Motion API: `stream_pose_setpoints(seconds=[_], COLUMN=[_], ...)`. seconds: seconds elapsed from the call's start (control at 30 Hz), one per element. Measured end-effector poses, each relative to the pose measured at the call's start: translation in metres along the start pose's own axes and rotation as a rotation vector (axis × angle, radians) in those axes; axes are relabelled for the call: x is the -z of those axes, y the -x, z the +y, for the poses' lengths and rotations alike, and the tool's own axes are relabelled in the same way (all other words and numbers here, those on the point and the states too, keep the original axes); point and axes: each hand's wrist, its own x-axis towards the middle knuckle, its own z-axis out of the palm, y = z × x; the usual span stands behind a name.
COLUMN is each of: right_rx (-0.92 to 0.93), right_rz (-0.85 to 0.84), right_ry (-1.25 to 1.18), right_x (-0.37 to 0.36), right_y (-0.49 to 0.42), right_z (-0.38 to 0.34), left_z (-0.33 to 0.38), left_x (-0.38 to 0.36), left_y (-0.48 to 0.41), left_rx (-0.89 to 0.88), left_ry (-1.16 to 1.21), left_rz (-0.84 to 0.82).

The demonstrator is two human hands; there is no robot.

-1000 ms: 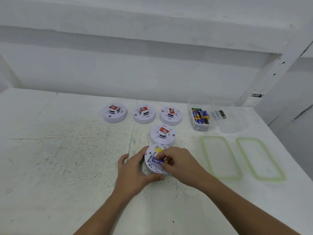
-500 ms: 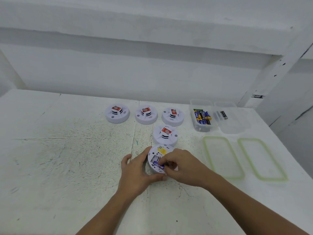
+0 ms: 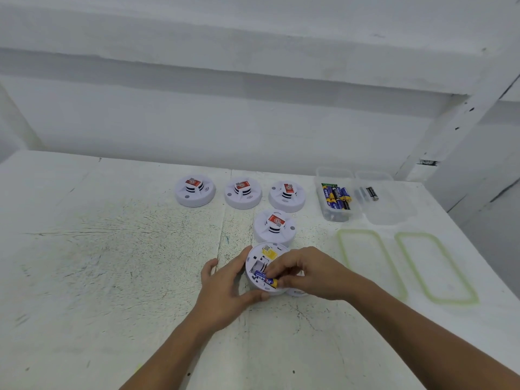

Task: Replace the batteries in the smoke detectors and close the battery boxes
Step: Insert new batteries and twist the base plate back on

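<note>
The white, scuffed tabletop [image 3: 112,277] carries everything. Both arms reach in from its near edge to the middle. The left hand [image 3: 225,288] curls round the left rim of the upturned smoke detector [image 3: 260,250] and steadies it. The right hand [image 3: 306,273] pinches a blue and yellow battery [image 3: 266,278] between thumb and fingertips.

Over the last second that battery has slid from the far side of the open compartment to the near side, where it lies across the nearer slot. The slot beyond it shows dark and empty. Its colours match the stock in the box, so this is probably a fresh cell being seated, with a second one and the cover yet to come. A white piece [image 3: 295,292] peeks out under the right hand. Whether it is that cover cannot be told.

Near the right edge lie two green-rimmed lids [image 3: 371,266] [image 3: 436,266], flat and side by side. Beyond them, at the far right corner, stand two clear boxes. The left box [image 3: 334,170] holds blue batteries [image 3: 336,197]. The right box [image 3: 394,209] holds a black battery [image 3: 372,193].

Three detectors [image 3: 195,191] [image 3: 243,194] [image 3: 287,195] stand in a row toward the far edge, dome up. A fourth detector [image 3: 274,226] sits just beyond the open one. It crowds the far rim, but nothing blocks the right hand's way to the boxes.
</note>
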Motion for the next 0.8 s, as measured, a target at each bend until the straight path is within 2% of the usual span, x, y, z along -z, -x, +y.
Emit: stream_pose_setpoints(seconds=[0.4, 0.67, 0.8], right_rx=[0.007, 0.050, 0.130], right_rz=[0.078, 0.085, 0.062], right_ry=[-0.040, 0.054, 0.153], right_x=[-0.007, -0.011, -0.009], right_y=[-0.002, -0.004, -0.002], right_z=[0.010, 0.011, 0.006], left_z=[-0.011, -0.008, -0.010], left_x=[-0.009, -0.009, -0.010], left_y=[-0.001, -0.001, -0.001], left_rx=[-0.020, -0.025, -0.027], left_ry=[-0.020, -0.015, -0.010], left_rz=[0.042, 0.061, 0.061])
